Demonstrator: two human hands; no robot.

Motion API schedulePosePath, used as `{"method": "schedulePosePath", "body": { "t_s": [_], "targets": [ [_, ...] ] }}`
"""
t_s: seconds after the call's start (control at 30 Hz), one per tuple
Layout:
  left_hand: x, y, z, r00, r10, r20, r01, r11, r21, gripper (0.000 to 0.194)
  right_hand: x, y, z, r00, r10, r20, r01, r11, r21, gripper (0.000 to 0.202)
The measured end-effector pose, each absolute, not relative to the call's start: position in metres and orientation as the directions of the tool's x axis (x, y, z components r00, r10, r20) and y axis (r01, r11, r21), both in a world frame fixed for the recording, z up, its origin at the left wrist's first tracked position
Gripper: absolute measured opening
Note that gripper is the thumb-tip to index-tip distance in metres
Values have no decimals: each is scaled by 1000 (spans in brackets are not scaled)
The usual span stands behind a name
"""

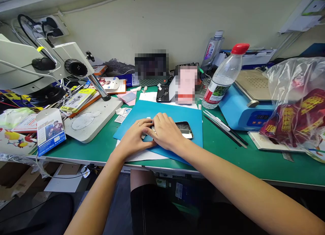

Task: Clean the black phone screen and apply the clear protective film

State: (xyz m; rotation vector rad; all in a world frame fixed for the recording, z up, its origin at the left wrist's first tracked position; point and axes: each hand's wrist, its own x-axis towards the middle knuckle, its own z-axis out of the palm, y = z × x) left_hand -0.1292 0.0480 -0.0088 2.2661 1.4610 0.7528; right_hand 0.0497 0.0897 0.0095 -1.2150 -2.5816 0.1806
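Observation:
A phone-shaped item (186, 129) with a dark rim and a shiny inside lies on a blue mat (157, 110). My right hand (165, 131) rests over its left part, fingers bent and pressed together. On the left end of the same item is my left hand (138, 135), a ring on one finger, with its thumb and fingers curved around the edge. Both hands touch each other, and they hide much of the item between them.
A microscope base (91, 121) and boxes (50, 132) are at the left. Behind the mat stands a pink screen (186, 84). To the right are a red-capped bottle (223, 79), tweezers (225, 128), a blue heating device (238, 103) and a plastic bag (299, 103).

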Motion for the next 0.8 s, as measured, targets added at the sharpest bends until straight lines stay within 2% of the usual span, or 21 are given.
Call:
{"method": "schedulePosePath", "body": {
  "t_s": [0.23,0.5,0.8],
  "targets": [
    [-131,49,-13,355,891,284,717,-454,529,53,50,92,5,-586,768,259,714,640,-284,84],
    [-135,51,-15,383,872,305,704,-490,514,60,53,90,5,-638,726,255,700,686,-198,86],
    [-136,52,-17,375,871,318,708,-490,509,63,52,91,0,-656,701,280,678,710,-191,82]
  ]
}}
